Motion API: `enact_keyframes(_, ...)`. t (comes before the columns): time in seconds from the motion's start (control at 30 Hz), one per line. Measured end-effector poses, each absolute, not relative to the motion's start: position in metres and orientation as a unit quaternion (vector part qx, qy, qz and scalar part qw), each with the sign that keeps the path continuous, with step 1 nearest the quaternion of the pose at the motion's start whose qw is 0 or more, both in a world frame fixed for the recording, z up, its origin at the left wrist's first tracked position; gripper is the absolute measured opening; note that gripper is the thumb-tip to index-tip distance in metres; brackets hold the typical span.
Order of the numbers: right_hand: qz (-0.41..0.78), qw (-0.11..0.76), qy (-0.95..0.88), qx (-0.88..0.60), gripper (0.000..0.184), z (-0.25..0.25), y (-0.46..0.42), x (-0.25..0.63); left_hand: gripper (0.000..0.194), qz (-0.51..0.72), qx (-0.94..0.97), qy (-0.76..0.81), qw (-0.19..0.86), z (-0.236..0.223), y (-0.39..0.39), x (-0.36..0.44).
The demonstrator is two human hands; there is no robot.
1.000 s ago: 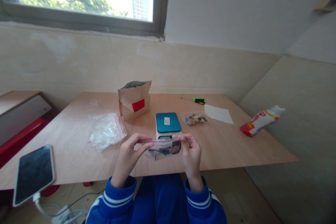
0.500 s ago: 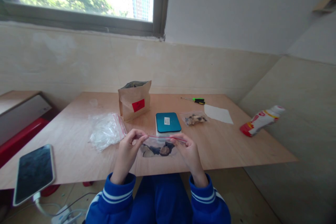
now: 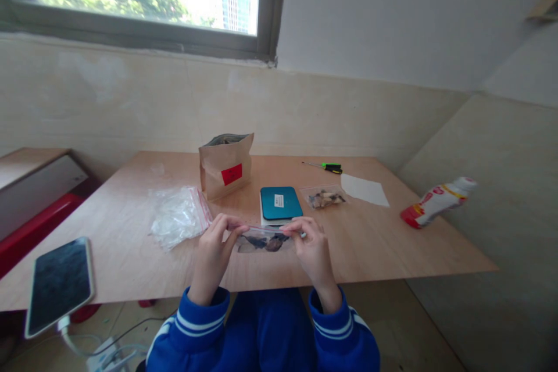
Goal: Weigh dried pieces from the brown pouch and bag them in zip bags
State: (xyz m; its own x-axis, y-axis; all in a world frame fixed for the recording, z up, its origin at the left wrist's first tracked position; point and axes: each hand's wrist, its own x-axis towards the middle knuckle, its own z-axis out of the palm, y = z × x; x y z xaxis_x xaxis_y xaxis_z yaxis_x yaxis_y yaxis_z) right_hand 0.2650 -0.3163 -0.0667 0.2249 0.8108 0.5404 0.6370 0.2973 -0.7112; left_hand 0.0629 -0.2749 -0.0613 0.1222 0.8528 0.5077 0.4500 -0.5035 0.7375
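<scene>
A clear zip-lock bag with dark and pale dried pieces inside hangs between my hands near the table's front edge. My left hand pinches the left end of its top edge between thumb and fingers. At the right end, my right hand pinches the same edge. Just beyond the bag sits a small scale with a blue-green top and a white label. To its right lies another zip-lock bag of dried pieces. A stack of clear empty bags is left of my left hand.
A brown paper pouch with a red label stands open behind the scale. A screwdriver, white paper and a tilted red-and-white bottle are to the right. A tablet with a cable overhangs the front left edge.
The bag has tipped, and its red seal line no longer shows along the top. My right fingers have curled and shifted slightly along the edge. The view has shifted slightly.
</scene>
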Motion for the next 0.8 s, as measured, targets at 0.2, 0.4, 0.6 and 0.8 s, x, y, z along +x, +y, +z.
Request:
enact_keyframes(0.2, 0.060, 0.419, -0.706, -0.568, 0.004, -0.056, -0.318, 0.255, 0.012, 0.495, 0.711, 0.452, 0.213, -0.062, -0.278, 0.062)
enact_keyframes(0.4, 0.069, 0.452, -0.692, -0.559, 0.016, -0.057, -0.314, 0.247, 0.013, 0.519, 0.683, 0.442, 0.264, -0.064, -0.279, 0.061)
enact_keyframes(0.6, 0.090, 0.453, -0.678, -0.573, 0.021, -0.060, -0.315, 0.247, 0.020, 0.550, 0.596, 0.457, 0.365, -0.072, -0.279, 0.064)
enact_keyframes(0.8, 0.085, 0.424, -0.708, -0.559, 0.004, -0.052, -0.316, 0.239, 0.020, 0.548, 0.600, 0.452, 0.369, -0.072, -0.285, 0.073)
